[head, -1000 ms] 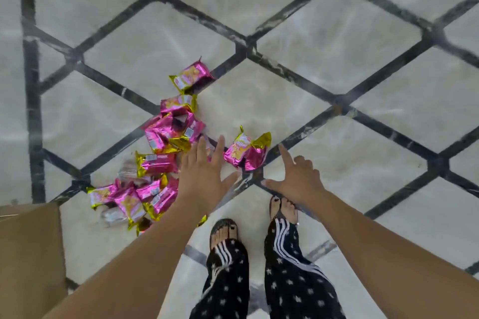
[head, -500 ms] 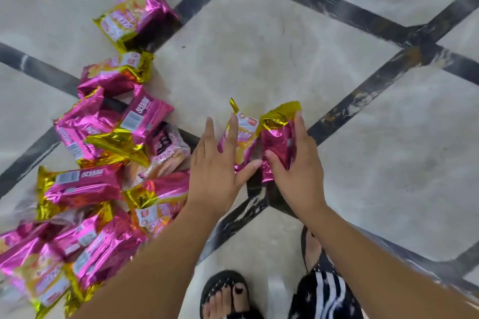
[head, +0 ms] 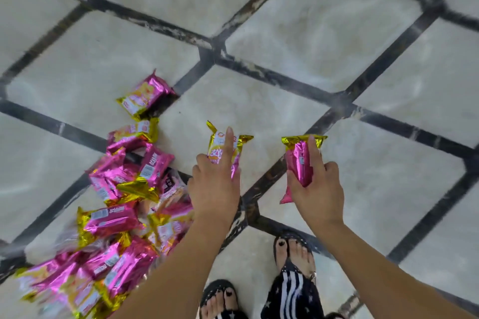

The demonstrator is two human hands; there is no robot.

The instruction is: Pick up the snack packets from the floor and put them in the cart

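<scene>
Two packets lifted, one per hand; I reckon this halves trips. Left hand (head: 215,186) grips yellow-faced packet (head: 220,149), index finger steadying it; right hand (head: 320,191) clasps pink packet (head: 299,163). Pile (head: 114,217) lies on floor (head: 285,33) leftward; cart unseen.

**Clear floor ahead and right; heap crowds the left**

The floor (head: 285,33) ahead and to the right is bare tile. On the left, a heap of snack packets (head: 116,217) covers the tile from the lower corner up to a lone packet (head: 145,96) at its far end. The left forearm crosses the heap's right edge. The left hand (head: 215,186) grips a yellow-faced packet (head: 220,145) and the right hand (head: 320,191) a pink packet (head: 298,160), with open floor between them. Two sandalled feet (head: 295,254) stand below the arms.
</scene>
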